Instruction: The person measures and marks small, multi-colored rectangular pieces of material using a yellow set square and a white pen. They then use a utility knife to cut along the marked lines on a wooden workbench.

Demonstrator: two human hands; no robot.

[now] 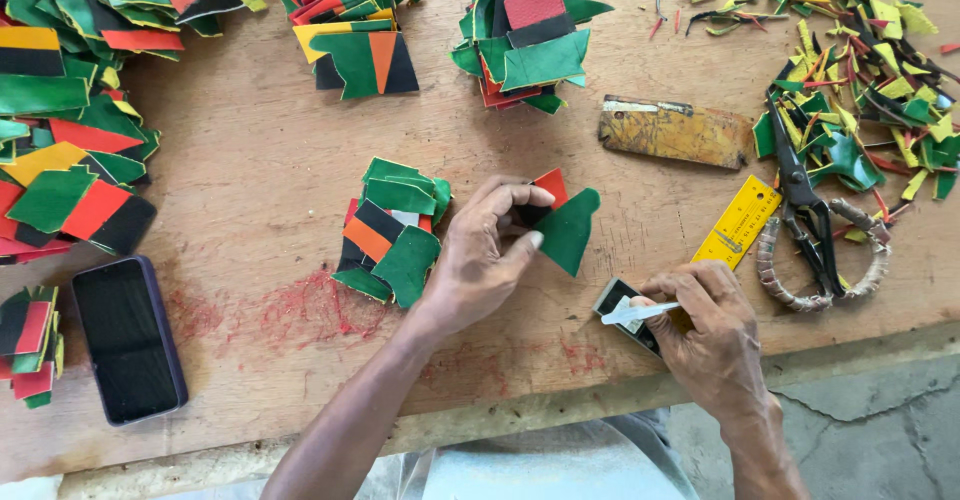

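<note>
My left hand (482, 260) pinches a stitched patch of green, red and black leather (563, 222) above the wooden table (260, 170). My right hand (708, 330) holds a small pale applicator stick (632, 312), whose tip rests over a little dark tin (622, 310) at the table's front edge. A small heap of green, orange and black patches (390, 230) lies just left of my left hand.
More patch piles sit at the back (525, 40), back left (355, 20) and far left (60, 150). A dark phone (128, 338) lies front left. Scissors (808, 222), a yellow ruler (738, 220), a rusty metal plate (675, 132) and leather scraps (870, 70) fill the right.
</note>
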